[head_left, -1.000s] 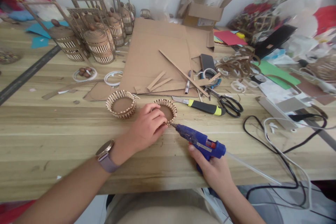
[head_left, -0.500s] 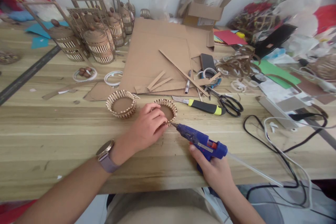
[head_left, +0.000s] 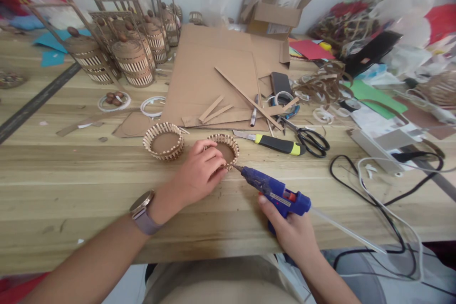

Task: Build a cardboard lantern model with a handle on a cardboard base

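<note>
My left hand [head_left: 204, 166] is closed on the near left rim of a small round basket [head_left: 233, 148] with a wall of short wooden sticks and a brown cardboard base. A blue hot glue gun [head_left: 269, 185] is gripped in my right hand [head_left: 290, 228], a clear glue stick poking out of its back. Its nozzle points at the basket's near rim, close to my left fingertips; whether it touches cannot be made out. Just left of my hand stands a second, similar basket [head_left: 164, 141]. My left fingers partly hide the basket they hold.
A utility knife [head_left: 280, 144] with its blade out and black scissors [head_left: 313, 141] lie beyond the glue gun. Cardboard strips [head_left: 228, 116] rest on a cardboard sheet [head_left: 210, 66]. Lantern-like stick containers [head_left: 133, 61] stand back left. Cables [head_left: 377, 204] loop near a power strip [head_left: 381, 152] at right.
The glue gun's nozzle has shifted very slightly to the right along the basket's rim. My left hand keeps its hold, and the view has moved a little.
</note>
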Motion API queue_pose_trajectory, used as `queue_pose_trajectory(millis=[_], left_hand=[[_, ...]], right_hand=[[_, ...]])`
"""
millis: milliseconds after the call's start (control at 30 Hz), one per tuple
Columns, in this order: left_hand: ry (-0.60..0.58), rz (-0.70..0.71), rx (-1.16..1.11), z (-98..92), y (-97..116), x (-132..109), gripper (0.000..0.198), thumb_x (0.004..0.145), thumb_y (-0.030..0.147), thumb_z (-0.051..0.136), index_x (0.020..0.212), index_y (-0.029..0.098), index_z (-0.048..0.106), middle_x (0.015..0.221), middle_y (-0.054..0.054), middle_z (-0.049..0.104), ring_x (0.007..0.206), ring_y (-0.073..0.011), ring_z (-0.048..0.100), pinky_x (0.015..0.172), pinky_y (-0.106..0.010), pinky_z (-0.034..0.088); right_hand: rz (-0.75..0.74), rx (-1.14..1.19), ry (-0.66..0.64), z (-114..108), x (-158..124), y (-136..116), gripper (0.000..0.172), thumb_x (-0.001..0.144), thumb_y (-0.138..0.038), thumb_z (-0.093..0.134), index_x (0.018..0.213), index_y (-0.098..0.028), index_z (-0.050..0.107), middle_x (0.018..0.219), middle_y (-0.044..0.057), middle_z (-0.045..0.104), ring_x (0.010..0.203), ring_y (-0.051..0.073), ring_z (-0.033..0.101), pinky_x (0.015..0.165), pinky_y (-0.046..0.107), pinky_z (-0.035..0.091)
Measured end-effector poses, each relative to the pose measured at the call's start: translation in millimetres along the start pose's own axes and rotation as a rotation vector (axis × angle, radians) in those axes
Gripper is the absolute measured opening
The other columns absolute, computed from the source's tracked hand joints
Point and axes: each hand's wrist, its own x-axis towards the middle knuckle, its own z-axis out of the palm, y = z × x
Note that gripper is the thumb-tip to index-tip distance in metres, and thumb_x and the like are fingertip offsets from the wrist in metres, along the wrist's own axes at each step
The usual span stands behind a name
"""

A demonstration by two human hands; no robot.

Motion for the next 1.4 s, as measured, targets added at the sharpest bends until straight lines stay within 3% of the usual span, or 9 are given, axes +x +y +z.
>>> queue_pose_trajectory(millis=[167, 367, 533, 667, 1033, 1400], left_hand=[[-0.01, -0.01, -0.021, -0.4, 0.2, 0.8, 0.01, 0.094, 0.019, 0.058, 0.087, 0.015, 0.064, 0.091, -0.008, 0.068, 0.111, -0.029, 0.049, 0.098, -0.047, 0.047], [0.01, -0.058, -0.073, -1.5, 1.6, 1.4, 0.01, 0.094, 0.02, 0.059, 0.085, 0.018, 0.063, 0.09, -0.006, 0.069, 0.11, -0.028, 0.051, 0.097, -0.046, 0.046], [0.047, -0.099, -0.1, -2.0, 1.5, 0.9, 0.008, 0.093, 0.02, 0.06, 0.086, 0.016, 0.062, 0.09, -0.007, 0.07, 0.109, -0.0271, 0.052, 0.096, -0.045, 0.047], [0.059, -0.101, -0.112, -2.4, 1.2, 1.0, 0.008, 0.093, 0.02, 0.059, 0.086, 0.017, 0.062, 0.089, -0.007, 0.07, 0.108, -0.0264, 0.053, 0.095, -0.044, 0.048], [0.031, -0.124, -0.11, -6.5, 2.7, 2.5, 0.015, 0.096, 0.024, 0.053, 0.086, 0.018, 0.062, 0.09, -0.007, 0.07, 0.108, -0.0262, 0.054, 0.095, -0.045, 0.048], [0.025, -0.133, -0.129, -6.6, 3.3, 2.2, 0.017, 0.098, 0.024, 0.051, 0.086, 0.019, 0.061, 0.089, -0.006, 0.068, 0.108, -0.0259, 0.053, 0.096, -0.044, 0.047]], right_hand=[[0.02, 0.008, 0.008, 0.7, -1.0, -1.9, 0.034, 0.084, -0.05, 0.059, 0.089, -0.021, 0.077, 0.072, 0.005, 0.074, 0.066, 0.024, 0.068, 0.066, 0.033, 0.058], [0.054, 0.033, 0.004, 1.2, -1.9, 1.9, 0.035, 0.081, -0.053, 0.062, 0.077, -0.021, 0.075, 0.066, 0.004, 0.072, 0.064, 0.023, 0.067, 0.061, 0.032, 0.057], [0.089, 0.073, 0.03, 3.4, -3.6, -0.6, 0.036, 0.081, -0.054, 0.062, 0.088, -0.022, 0.077, 0.071, 0.004, 0.073, 0.066, 0.024, 0.068, 0.064, 0.033, 0.057], [0.054, 0.048, -0.04, 1.8, -1.5, -1.4, 0.034, 0.082, -0.051, 0.062, 0.091, -0.022, 0.077, 0.07, 0.004, 0.073, 0.066, 0.024, 0.068, 0.065, 0.033, 0.057], [0.042, 0.088, -0.041, 2.5, 0.3, 0.3, 0.034, 0.084, -0.051, 0.061, 0.095, -0.022, 0.076, 0.076, 0.005, 0.074, 0.075, 0.026, 0.07, 0.069, 0.038, 0.058], [0.056, 0.058, -0.027, 1.9, 1.0, -1.4, 0.034, 0.083, -0.05, 0.062, 0.089, -0.021, 0.076, 0.074, 0.005, 0.075, 0.07, 0.025, 0.07, 0.067, 0.035, 0.059]])
